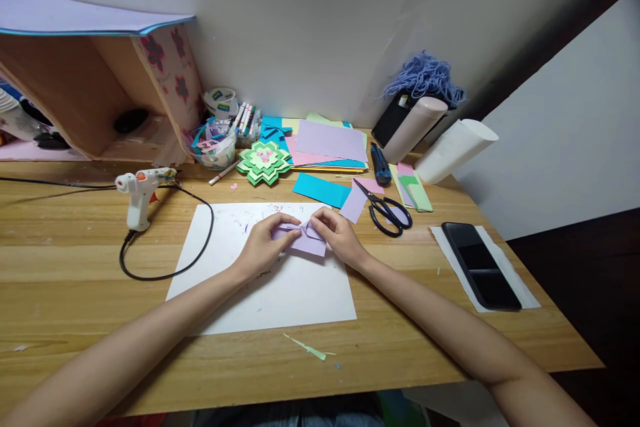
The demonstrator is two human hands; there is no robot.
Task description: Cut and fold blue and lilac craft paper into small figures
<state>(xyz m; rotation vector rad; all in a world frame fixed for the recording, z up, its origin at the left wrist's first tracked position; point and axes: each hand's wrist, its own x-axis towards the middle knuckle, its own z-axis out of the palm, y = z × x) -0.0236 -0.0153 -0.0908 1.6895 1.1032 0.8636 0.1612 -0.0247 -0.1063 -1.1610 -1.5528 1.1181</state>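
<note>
Both bare arms reach forward and converge until the left fingers (280, 219) and right fingers (325, 215) nearly meet. The left hand (265, 243) is drawn into a pinch, its thumb (289, 239) stretched toward the right fingers, nearer the body than the index finger. The right hand (343, 239) pinches too, just beside the left fingers, knuckles bent. Behind the left fingers, the left forearm (160, 317) slants back to the near left; behind the right fingers, the right forearm (425, 310) slants back to the near right, creased at the elbow (503, 379).
</note>
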